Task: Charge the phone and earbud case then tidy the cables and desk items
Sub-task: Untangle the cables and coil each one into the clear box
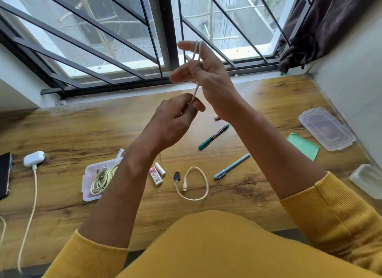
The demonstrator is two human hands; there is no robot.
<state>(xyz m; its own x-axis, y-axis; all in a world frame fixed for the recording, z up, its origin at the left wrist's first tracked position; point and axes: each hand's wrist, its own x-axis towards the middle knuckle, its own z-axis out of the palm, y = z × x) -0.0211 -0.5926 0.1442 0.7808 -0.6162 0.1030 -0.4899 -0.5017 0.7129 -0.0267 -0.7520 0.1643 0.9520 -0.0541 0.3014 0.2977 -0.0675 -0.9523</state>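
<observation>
Nearest, on the wood-grain desk point(258, 112), the loose tail of the short cream braided cable point(203, 182) lies in a loop w/ its white plug end just beside a small black key-like item point(177, 176). From there the cable rises behind the left forearm. To the left, a clear plastic box point(87, 186) already holds a coiled pale-green cable point(101, 179), so that's prob. where this one goes too.

Far left, the white earbud case point(34, 158) sits w/ a cream cable plugged in; the dark phone point(5, 174) is at the frame edge, its connection not visible.

Higher up, the left hand point(175, 120) has fingers curled, pinching the cable between thumb & fingers. Beyond it the right hand point(203, 75) is spread wide, fingers mostly straight, w/ the cable looped over the raised fingers & running down to the left hand.

Judgement: step in hand is winding the cable. Keep right fingers spread & steady as the form, feed w/ light even tension from the left, lay turns side by side. Watch the plug end doesn't snag the key as the tail drags up.
</observation>
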